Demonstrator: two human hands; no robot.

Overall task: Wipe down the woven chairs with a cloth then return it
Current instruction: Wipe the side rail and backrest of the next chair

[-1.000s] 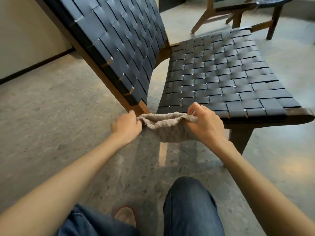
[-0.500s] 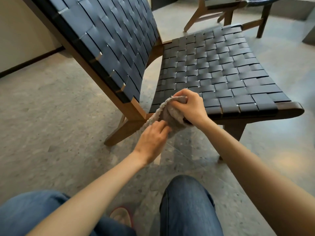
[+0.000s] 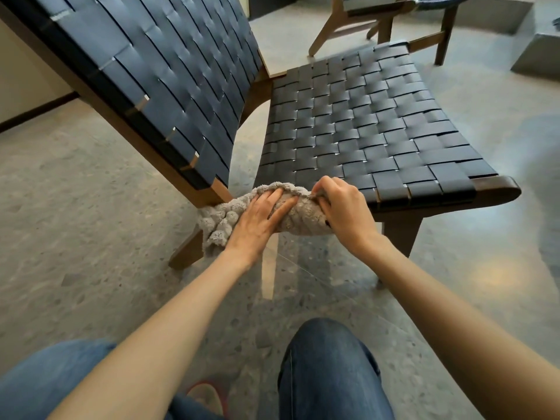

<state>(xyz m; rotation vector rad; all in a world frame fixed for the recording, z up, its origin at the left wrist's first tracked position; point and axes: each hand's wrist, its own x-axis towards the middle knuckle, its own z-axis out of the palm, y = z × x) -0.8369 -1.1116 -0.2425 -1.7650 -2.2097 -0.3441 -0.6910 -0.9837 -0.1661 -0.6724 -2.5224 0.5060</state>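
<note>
Both of your hands are meeting on the cloth [image 3: 304, 218] at the centre of the frame, where it is lying bunched over the lower left corner of the chair [image 3: 363, 122] seat, its left end hanging down beside a leg [image 3: 188, 253]. Your left hand [image 3: 260, 216] is pressing flat on it, fingers straight and slightly spread. Your right hand [image 3: 342, 207] is gripping the cloth's right end, fingers curled round a fold. Your knee [image 3: 327, 368] is showing at the bottom, and a second chair [image 3: 378, 13] is standing at the upper right, well apart.
</note>
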